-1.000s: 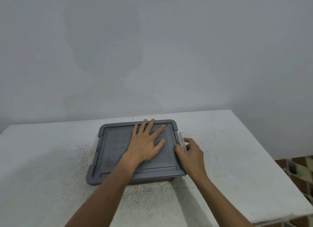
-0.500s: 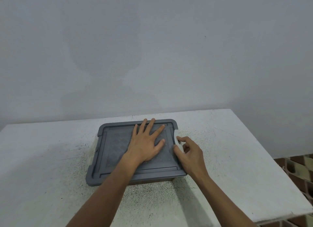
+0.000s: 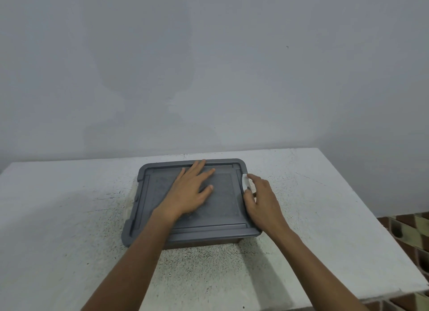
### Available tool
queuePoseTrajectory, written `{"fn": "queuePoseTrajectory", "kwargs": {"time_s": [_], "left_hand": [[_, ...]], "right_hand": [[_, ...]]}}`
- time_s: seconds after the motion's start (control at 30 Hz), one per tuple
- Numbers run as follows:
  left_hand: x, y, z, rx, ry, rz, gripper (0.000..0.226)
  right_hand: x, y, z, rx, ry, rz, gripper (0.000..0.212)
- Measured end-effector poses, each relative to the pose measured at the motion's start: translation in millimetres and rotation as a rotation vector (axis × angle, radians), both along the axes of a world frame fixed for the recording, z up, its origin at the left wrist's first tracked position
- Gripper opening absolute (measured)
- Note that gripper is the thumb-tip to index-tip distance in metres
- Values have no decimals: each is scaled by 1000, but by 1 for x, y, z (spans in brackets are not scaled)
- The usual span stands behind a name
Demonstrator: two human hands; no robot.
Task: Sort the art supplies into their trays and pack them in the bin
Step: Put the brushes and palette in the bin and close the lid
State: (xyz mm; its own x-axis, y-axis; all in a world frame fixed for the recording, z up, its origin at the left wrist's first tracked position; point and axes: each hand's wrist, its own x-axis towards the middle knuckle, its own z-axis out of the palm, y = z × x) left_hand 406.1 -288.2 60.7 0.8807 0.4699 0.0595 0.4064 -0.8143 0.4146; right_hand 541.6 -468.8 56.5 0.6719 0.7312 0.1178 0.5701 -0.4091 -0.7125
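Observation:
A grey bin stands on the white table with its grey lid on top; what it holds is hidden. My left hand lies flat on the middle of the lid, fingers straight and spread. My right hand is at the lid's right edge. Its forefinger and thumb are curled on the white latch, which stands up against the lid's rim.
The white speckled table reaches a plain grey wall behind. Its right edge drops to a patterned brick floor. A pale latch shows on the bin's left side.
Half a second ago my right hand was off the lid's edge with no latch showing. Now its fingers are on the raised white latch. My left hand stayed flat on the lid.

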Motion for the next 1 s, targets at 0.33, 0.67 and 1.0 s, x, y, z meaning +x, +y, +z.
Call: {"fn": "queuePoseTrajectory", "kwargs": {"time_s": [0.33,0.67,1.0], "left_hand": [[-97,30,0,-3,74,613,71],[-110,26,-16,-103,-155,557,55],[-112,32,-23,-102,-189,548,69]], "right_hand": [[9,52,19,-385,-395,148,65],[-22,96,13,-483,-560,100,92],[-58,127,13,-352,-501,298,81]]}}
